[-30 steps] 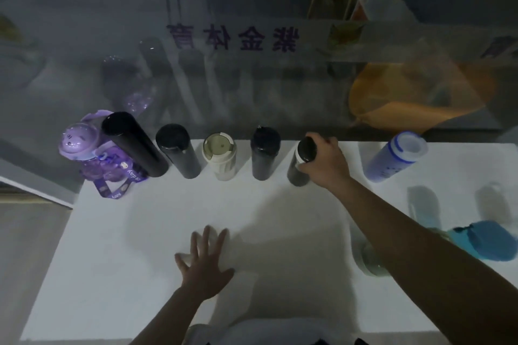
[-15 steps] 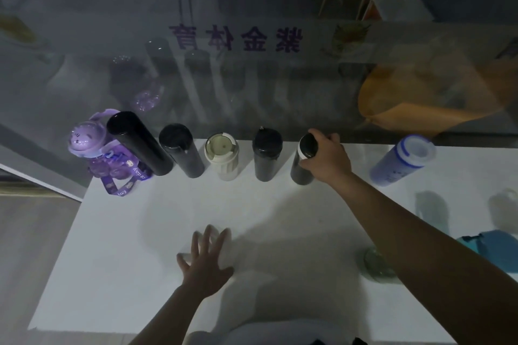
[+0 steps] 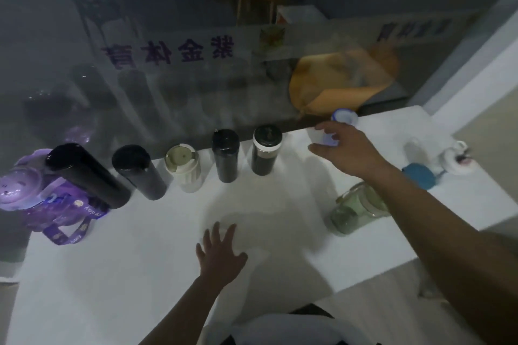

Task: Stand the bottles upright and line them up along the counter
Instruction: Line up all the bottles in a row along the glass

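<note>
Several bottles stand upright in a row along the back of the white counter [image 3: 140, 260]: a purple bottle with a strap [image 3: 33, 196], a tall black flask [image 3: 87, 173], a second black flask [image 3: 137, 171], a cream bottle [image 3: 183, 168], a black bottle [image 3: 225, 155] and a dark bottle with a white band [image 3: 265, 150]. My right hand [image 3: 347, 148] hovers with fingers spread in front of a lilac bottle with a white cap [image 3: 343, 117], partly hiding it. A clear green bottle [image 3: 356, 209] lies on its side under my right forearm. My left hand [image 3: 220, 253] rests flat on the counter.
A teal-capped bottle [image 3: 419, 175] and a white bottle [image 3: 448, 155] lie at the counter's right end. A glass pane with purple lettering [image 3: 168, 52] rises directly behind the row. The counter's right edge drops to the floor [image 3: 487, 120].
My right hand has let go of the dark bottle with the white band, which stays upright, and moved right to the lilac bottle. The camera has swung right. My left hand has stayed put.
</note>
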The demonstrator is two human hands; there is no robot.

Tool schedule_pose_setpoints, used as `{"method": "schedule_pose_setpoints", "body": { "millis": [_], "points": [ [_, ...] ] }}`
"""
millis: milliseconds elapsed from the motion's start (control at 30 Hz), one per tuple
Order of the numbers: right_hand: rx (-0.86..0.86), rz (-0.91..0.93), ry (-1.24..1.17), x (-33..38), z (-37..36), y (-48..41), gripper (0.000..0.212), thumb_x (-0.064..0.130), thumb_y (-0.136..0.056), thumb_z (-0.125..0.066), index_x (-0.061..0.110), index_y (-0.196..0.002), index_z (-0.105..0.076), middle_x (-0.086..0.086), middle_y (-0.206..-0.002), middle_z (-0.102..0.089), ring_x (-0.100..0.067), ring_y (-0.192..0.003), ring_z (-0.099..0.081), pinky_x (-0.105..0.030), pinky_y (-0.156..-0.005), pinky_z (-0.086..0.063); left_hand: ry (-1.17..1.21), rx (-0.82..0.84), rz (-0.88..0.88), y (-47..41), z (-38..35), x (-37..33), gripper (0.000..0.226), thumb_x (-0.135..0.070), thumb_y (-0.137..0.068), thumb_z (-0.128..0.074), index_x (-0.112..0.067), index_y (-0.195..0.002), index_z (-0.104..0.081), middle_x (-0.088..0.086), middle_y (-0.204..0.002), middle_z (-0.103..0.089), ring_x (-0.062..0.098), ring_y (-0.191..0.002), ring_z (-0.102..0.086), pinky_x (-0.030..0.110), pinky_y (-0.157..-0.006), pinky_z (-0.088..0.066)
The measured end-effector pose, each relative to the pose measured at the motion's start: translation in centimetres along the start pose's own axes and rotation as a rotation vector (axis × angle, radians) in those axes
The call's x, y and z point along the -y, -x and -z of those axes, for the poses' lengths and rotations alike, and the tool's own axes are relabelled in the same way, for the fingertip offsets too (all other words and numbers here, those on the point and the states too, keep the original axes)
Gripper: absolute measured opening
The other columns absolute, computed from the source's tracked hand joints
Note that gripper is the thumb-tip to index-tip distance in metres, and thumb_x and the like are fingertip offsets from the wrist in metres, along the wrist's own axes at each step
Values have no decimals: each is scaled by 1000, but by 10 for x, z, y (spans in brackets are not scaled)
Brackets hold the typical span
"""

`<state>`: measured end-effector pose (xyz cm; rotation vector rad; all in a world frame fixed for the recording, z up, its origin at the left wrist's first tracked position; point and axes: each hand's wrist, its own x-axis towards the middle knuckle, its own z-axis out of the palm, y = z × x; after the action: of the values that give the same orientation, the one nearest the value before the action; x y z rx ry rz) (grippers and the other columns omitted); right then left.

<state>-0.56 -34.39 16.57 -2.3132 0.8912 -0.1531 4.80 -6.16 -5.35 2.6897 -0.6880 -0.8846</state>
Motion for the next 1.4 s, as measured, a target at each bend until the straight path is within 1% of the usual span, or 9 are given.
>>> {"method": "schedule_pose_setpoints", "body": {
  "millis": [100, 300, 500, 667, 767, 867, 1000, 1300, 1400],
  "points": [
    [-80, -72, 7, -23, 27, 41, 45, 43, -78, -72, 30, -120, -60, 2, -124, -60, -22, -111, -58, -38, -93, -47, 74, 26, -131, -3, 2, -33, 83, -53, -84, -57, -38, -152, -11, 2, -163, 4, 30, -149, 3, 52, -119, -9],
    [-158, -131, 6, -72, 61, 98, 34, 36, -84, -68, 26, -116, -65, 2, -117, -63, -18, -102, -62, -28, -82, -47, 254, 77, -420, 12, 27, -118, 93, -52, -79, -69, -40, -151, -13, 0, -162, -5, 23, -149, -3, 49, -117, -17],
    [-104, -102, -55, -109, 78, 73, 31, 37, -85, -66, 30, -115, -63, 4, -119, -61, -18, -105, -60, -34, -91, -50, 339, 123, -612, 41, 57, -200, 101, -52, -71, -77, -44, -149, -12, -9, -161, -4, 14, -148, -2, 49, -119, -19],
    [-46, -42, -74, -137, 87, 19, 35, 42, -84, -67, 33, -117, -61, 7, -126, -60, -15, -107, -57, -35, -96, -49, 252, 43, -624, 43, 52, -263, 102, -55, -68, -78, -46, -147, -13, -10, -160, -12, 14, -148, -5, 49, -118, -20],
    [22, 13, -89, -156, 93, -8, 38, 40, -85, -67, 30, -122, -59, 4, -131, -57, -19, -111, -56, -35, -96, -46, 204, -54, -623, 37, 42, -282, 92, -51, -72, -78, -38, -146, -25, -9, -152, -29, 15, -140, -26, 42, -115, -34],
    [74, 69, -125, -176, 98, -34, 39, 40, -86, -66, 32, -122, -58, 4, -132, -57, -19, -112, -56, -36, -97, -46, 192, -72, -542, 34, 43, -292, 86, -46, -73, -79, -47, -141, -27, -12, -147, -30, 13, -132, -35, 32, -105, -43],
    [163, 88, -133, -194, 97, -63, 38, 40, -85, -67, 34, -122, -58, 6, -133, -56, -14, -108, -55, -33, -95, -46, 104, -39, -512, 33, 47, -302, 87, -49, -71, -79, -50, -140, -26, -13, -143, -28, 13, -125, -41, 34, -96, -51],
    [287, 146, -190, -214, 97, -77, 39, 40, -84, -69, 35, -121, -58, 9, -130, -57, -13, -109, -55, -35, -93, -49, 106, -31, -395, 1, 97, -317, 69, -26, -64, -87, -23, -125, -54, 2, -120, -57, 19, -110, -53, 38, -94, -48],
    [263, 195, -202, -225, 100, -67, 38, 38, -83, -69, 33, -120, -61, 8, -126, -59, -15, -110, -57, -36, -93, -47, 99, -47, -327, -21, 122, -320, 67, -28, -61, -88, -28, -120, -58, -3, -117, -60, 16, -108, -55, 34, -95, -48]
  ]
}}
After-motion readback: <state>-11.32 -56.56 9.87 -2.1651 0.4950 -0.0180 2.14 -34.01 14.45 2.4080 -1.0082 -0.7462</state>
